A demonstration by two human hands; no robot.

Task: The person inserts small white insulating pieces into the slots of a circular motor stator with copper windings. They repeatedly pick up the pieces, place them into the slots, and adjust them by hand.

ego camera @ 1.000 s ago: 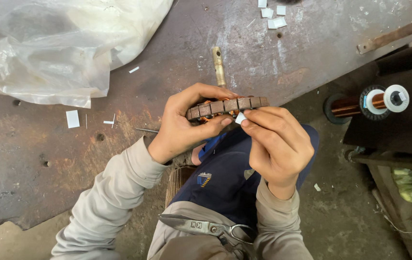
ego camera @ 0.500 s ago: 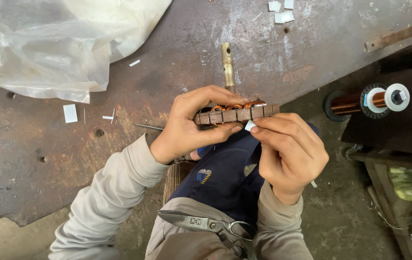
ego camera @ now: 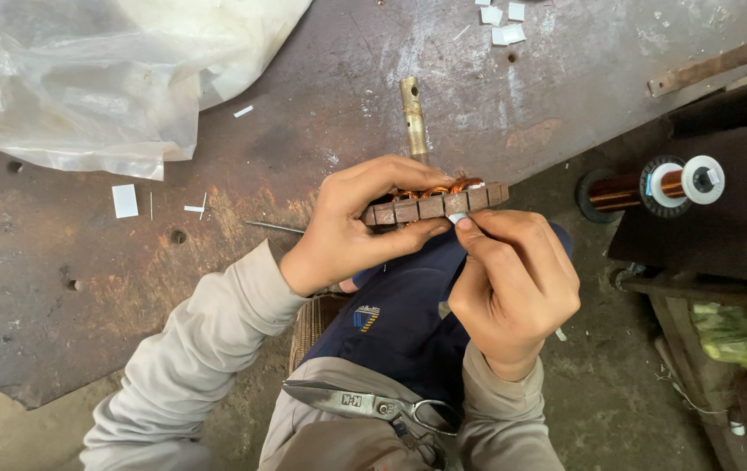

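I see my left hand (ego camera: 352, 235) wrapped around a slotted motor core (ego camera: 435, 206) with copper windings, holding it above my lap at the edge of the rusty metal table (ego camera: 59, 288). My right hand (ego camera: 513, 288) pinches a small white paper strip (ego camera: 458, 219) against the core's underside. A copper wire spool (ego camera: 653, 185) sits to the right, scissors (ego camera: 373, 406) on my lap.

A rusty metal workbench (ego camera: 85, 288) stands over a dusty concrete floor (ego camera: 600, 410).
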